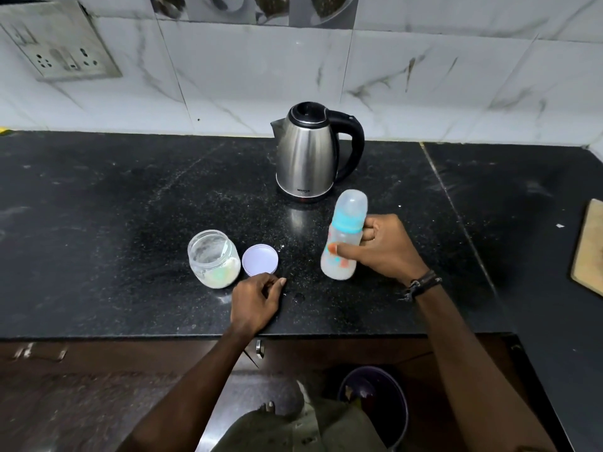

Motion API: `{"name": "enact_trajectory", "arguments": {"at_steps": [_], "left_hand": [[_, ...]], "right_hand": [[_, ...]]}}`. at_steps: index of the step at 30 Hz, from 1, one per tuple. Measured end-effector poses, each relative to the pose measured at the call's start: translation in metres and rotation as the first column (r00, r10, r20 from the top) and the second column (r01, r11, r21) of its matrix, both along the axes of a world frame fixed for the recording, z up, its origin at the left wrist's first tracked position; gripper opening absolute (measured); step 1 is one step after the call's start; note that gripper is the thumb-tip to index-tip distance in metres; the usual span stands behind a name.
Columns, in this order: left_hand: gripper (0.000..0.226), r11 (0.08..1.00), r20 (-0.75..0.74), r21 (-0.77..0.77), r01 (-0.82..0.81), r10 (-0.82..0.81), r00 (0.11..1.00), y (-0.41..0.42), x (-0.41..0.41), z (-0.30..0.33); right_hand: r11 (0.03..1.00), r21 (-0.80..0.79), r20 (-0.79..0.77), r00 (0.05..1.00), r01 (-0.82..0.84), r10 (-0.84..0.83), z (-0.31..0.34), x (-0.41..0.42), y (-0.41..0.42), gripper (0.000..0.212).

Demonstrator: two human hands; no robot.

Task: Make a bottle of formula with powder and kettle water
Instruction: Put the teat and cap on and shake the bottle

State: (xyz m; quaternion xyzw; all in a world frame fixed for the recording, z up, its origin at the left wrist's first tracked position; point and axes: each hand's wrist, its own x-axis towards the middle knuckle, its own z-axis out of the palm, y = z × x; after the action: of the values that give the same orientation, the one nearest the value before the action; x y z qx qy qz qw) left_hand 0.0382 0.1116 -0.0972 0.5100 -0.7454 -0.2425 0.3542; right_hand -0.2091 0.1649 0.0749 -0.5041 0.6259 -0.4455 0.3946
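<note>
My right hand (pixel 380 251) grips a baby bottle (pixel 342 238) round its middle, tilted a little to the right above the black counter. The bottle has a blue collar, a clear cap over the teat and cloudy white liquid inside. My left hand (pixel 256 301) rests on the counter near the front edge, fingers loosely curled, holding nothing. Just beyond it lies a lilac lid (pixel 260 260), upside down. To the lid's left stands an open glass jar (pixel 213 257) with white powder at the bottom. A steel kettle (pixel 308 154) with a black handle stands behind, lid closed.
The black granite counter (pixel 130 207) meets a white tiled wall with a socket plate (pixel 58 44) at the upper left. A wooden board (pixel 589 246) lies at the right edge. A few water drops (pixel 298 296) sit by my left hand. A dark bucket (pixel 375 406) stands on the floor below.
</note>
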Motion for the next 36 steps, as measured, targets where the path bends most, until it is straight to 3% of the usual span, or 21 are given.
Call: {"name": "enact_trajectory", "arguments": {"at_steps": [2, 5, 9, 11, 14, 18, 22, 26, 30, 34, 36], "left_hand": [[0.031, 1.0, -0.005, 0.003, 0.001, -0.001, 1.0, 0.0, 0.0, 0.0], [0.034, 1.0, -0.001, -0.003, 0.004, -0.004, 1.0, -0.001, 0.001, -0.001], [0.033, 1.0, 0.001, -0.005, 0.002, -0.002, 1.0, 0.0, 0.0, 0.0], [0.033, 1.0, 0.007, -0.012, 0.002, -0.002, 1.0, 0.0, 0.001, 0.0], [0.033, 1.0, 0.013, -0.017, -0.003, 0.003, 1.0, 0.0, 0.0, 0.0], [0.03, 1.0, 0.012, -0.019, -0.005, 0.005, 1.0, 0.001, 0.0, 0.001], [0.03, 1.0, 0.019, -0.017, -0.003, 0.003, 1.0, 0.001, 0.0, 0.001], [0.03, 1.0, 0.011, -0.012, -0.001, 0.001, 1.0, 0.0, 0.0, 0.0], [0.03, 1.0, 0.017, -0.02, 0.003, -0.003, 1.0, 0.0, 0.0, 0.001], [0.03, 1.0, 0.02, -0.016, 0.0, 0.001, 1.0, 0.001, 0.0, 0.001], [0.031, 1.0, 0.02, -0.02, 0.006, -0.005, 1.0, 0.001, 0.001, 0.001]], "right_hand": [[0.999, 0.033, -0.003, 0.999, -0.033, 0.033, 0.004, 0.0, 0.001, 0.036], [0.999, -0.038, 0.144, 0.989, 0.021, -0.015, 0.005, 0.002, 0.003, 0.03], [0.999, 0.012, -0.028, 0.999, -0.04, 0.041, 0.005, -0.001, 0.001, 0.037], [0.997, 0.02, 0.056, 0.996, -0.074, 0.072, 0.003, 0.0, 0.005, 0.035], [0.999, -0.034, 0.23, 0.973, 0.012, -0.004, 0.003, 0.003, 0.005, 0.031], [0.997, 0.027, 0.071, 0.995, -0.066, 0.064, 0.005, 0.0, 0.005, 0.035], [1.0, -0.003, 0.258, 0.966, 0.014, -0.013, 0.002, 0.001, 0.008, 0.029], [0.998, 0.036, 0.046, 0.998, -0.052, 0.05, 0.004, -0.002, 0.008, 0.036], [1.0, -0.005, 0.226, 0.974, 0.008, -0.007, 0.003, 0.0, 0.011, 0.032], [0.997, 0.038, 0.069, 0.996, -0.06, 0.058, 0.003, -0.002, 0.009, 0.036], [0.996, 0.042, 0.154, 0.985, -0.079, 0.072, 0.001, -0.002, 0.012, 0.038]]}}
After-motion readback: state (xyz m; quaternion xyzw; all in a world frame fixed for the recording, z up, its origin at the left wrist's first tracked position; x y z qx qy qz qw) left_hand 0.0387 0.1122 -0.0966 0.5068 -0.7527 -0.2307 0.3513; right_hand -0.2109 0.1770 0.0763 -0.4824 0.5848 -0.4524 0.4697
